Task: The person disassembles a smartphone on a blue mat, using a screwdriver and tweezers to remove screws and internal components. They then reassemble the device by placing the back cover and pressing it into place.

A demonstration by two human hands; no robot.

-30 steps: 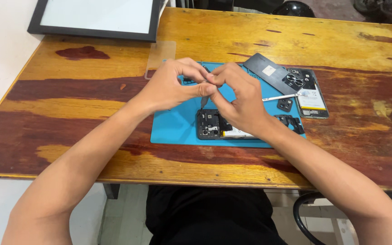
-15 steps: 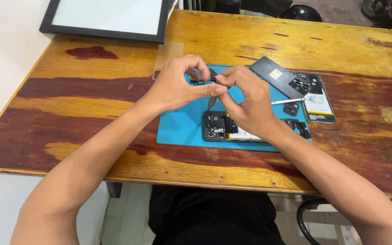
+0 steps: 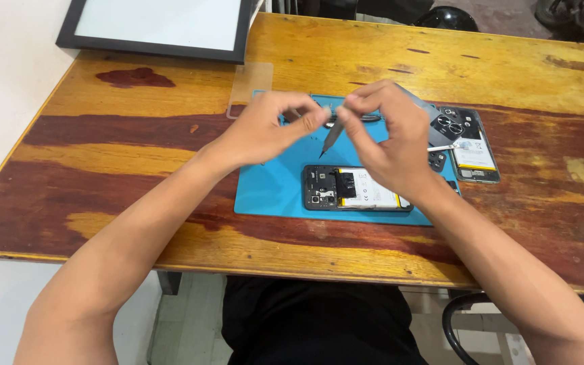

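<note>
1. The right hand (image 3: 390,138) is curled, with fingers pinched together on the top of a thin dark tool (image 3: 330,137). The tool slants down and left, and its tip hangs above the mat.
2. The left hand (image 3: 265,128) is also half closed. Its fingertips (image 3: 315,118) come together just beside the upper end of the tool; I cannot tell if they touch it or hold some small part.
3. Both hands are raised over a blue mat (image 3: 272,192) that lies on the desk (image 3: 103,176).
4. On the mat, just below the hands, lies an opened phone (image 3: 356,189) with its inside parts showing.
5. To the right, partly behind the right hand, lies a second phone (image 3: 471,145) with its back off, at the edge of the mat.
6. A clear plate (image 3: 250,84) lies near the far left corner of the mat.
7. At the far edge of the desk is a black frame (image 3: 160,49) around a white panel.
</note>
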